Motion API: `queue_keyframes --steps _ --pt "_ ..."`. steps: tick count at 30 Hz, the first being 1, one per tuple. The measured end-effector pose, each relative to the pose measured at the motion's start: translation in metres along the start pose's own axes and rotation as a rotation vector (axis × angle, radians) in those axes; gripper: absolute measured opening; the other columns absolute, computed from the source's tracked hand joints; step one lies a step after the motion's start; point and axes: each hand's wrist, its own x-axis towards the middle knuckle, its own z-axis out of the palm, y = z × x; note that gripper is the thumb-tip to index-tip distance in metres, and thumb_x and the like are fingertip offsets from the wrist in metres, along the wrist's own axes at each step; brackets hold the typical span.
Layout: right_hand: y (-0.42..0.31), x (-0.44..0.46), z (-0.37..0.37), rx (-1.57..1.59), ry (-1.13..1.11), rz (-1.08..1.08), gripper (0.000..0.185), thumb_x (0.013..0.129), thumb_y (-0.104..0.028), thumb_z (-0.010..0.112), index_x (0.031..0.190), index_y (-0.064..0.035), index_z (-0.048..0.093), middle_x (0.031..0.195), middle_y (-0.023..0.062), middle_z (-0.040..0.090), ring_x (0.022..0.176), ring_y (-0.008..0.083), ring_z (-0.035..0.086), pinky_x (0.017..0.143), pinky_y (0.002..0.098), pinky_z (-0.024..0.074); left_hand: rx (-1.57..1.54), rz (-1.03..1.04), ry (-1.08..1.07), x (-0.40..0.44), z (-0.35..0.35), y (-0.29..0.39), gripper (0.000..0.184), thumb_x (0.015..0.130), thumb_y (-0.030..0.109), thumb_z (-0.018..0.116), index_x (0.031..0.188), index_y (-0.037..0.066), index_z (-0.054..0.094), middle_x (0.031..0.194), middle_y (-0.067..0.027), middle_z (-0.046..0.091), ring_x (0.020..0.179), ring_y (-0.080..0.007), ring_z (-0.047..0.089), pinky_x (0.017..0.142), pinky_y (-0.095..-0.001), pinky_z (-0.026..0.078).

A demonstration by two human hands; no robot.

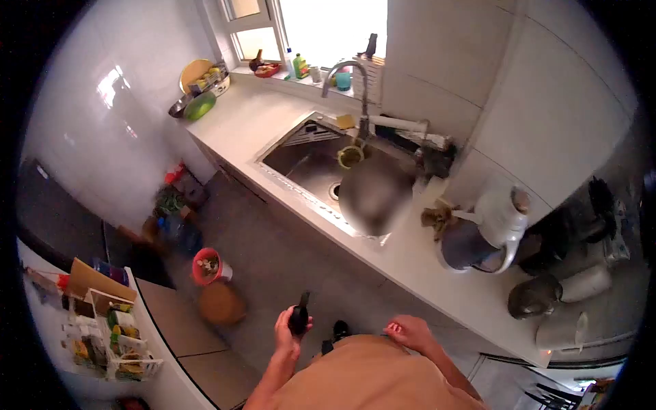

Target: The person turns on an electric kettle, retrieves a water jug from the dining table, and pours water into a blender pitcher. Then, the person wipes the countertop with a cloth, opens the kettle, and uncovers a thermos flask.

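My left hand (284, 336) is closed around a small black object (298, 317) with a rounded body and a narrow end pointing up; its exact kind is unclear. My right hand (410, 333) hangs in front of my body, below the counter's front edge, with the fingers curled in and nothing visible in them. Ahead of both hands is the sink (290, 167), set into a white counter (239, 130). A small green-rimmed strainer or bowl (350, 157) sits in it under the faucet (365, 89). A large grey round shape (376, 195) on its right side looks blurred.
On the right of the counter stand a white and grey kettle or jug (502, 225) and a dark-lidded jar (533, 297). A red-rimmed bin (208, 266) and a round brown stool (222, 304) are on the floor. A white rack (119, 335) with packets stands at left.
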Motion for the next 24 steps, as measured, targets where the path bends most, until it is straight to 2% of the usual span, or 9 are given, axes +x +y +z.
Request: queue_keyframes --steps 2,6,8,12,14,19,24 --pt "-0.039 0.036 0.006 0.120 -0.027 -0.174 0.022 0.085 -0.033 0.066 0.088 -0.0114 0.066 0.081 0.0063 0.065 0.075 0.0247 0.064 0.063 0.0357 0.0508 -0.003 0.055 0.086 0.014 -0.015 0.030 0.024 0.093 0.027 0.053 0.106 0.007 0.054 0.092 -0.0115 0.061 0.079 -0.0251 0.065 0.065 -0.0355 0.055" --pt "-0.081 0.088 0.018 0.076 -0.115 -0.259 0.021 0.085 -0.031 0.066 0.088 -0.0104 0.065 0.082 0.0080 0.065 0.077 0.0265 0.064 0.064 0.0376 0.0504 -0.076 0.117 0.151 0.034 -0.045 0.068 0.024 0.093 0.027 0.053 0.105 0.007 0.054 0.092 -0.0108 0.060 0.078 -0.0249 0.065 0.064 -0.0357 0.054" --pt "-0.097 0.108 0.017 0.081 -0.088 -0.321 0.020 0.085 -0.030 0.066 0.086 -0.0100 0.064 0.082 0.0093 0.064 0.078 0.0289 0.063 0.064 0.0393 0.0502 -0.097 0.149 0.139 0.035 -0.047 0.083 0.024 0.093 0.027 0.053 0.105 0.006 0.054 0.092 -0.0103 0.060 0.077 -0.0246 0.064 0.064 -0.0354 0.054" --pt "-0.106 0.151 0.020 0.052 -0.170 -0.383 0.022 0.085 -0.032 0.065 0.085 -0.0099 0.063 0.082 0.0102 0.064 0.078 0.0311 0.062 0.064 0.0407 0.0499 -0.181 0.129 0.224 0.052 -0.068 0.083 0.026 0.093 0.028 0.053 0.104 0.005 0.053 0.091 -0.0107 0.060 0.077 -0.0248 0.064 0.064 -0.0358 0.053" --pt "-0.114 0.178 0.023 -0.006 -0.232 -0.416 0.023 0.086 -0.034 0.063 0.084 -0.0104 0.063 0.082 0.0109 0.063 0.078 0.0321 0.062 0.064 0.0414 0.0496 -0.286 0.056 0.258 0.062 -0.074 0.088 0.028 0.093 0.030 0.053 0.103 0.004 0.052 0.089 -0.0117 0.060 0.078 -0.0249 0.064 0.064 -0.0363 0.053" --pt "-0.128 0.242 0.039 -0.022 -0.276 -0.470 0.024 0.087 -0.035 0.063 0.087 -0.0107 0.065 0.084 0.0084 0.064 0.079 0.0280 0.062 0.066 0.0376 0.0499 -0.286 0.076 0.294 0.091 -0.082 0.111 0.032 0.092 0.034 0.053 0.102 0.004 0.053 0.088 -0.0134 0.060 0.078 -0.0260 0.063 0.064 -0.0365 0.052" --pt "-0.168 0.316 0.021 0.016 -0.285 -0.517 0.024 0.087 -0.036 0.063 0.087 -0.0114 0.064 0.083 0.0075 0.063 0.079 0.0271 0.062 0.066 0.0374 0.0496 -0.279 0.090 0.342 0.131 -0.068 0.172 0.032 0.091 0.035 0.053 0.102 0.004 0.054 0.092 -0.0149 0.061 0.079 -0.0274 0.064 0.063 -0.0364 0.052"
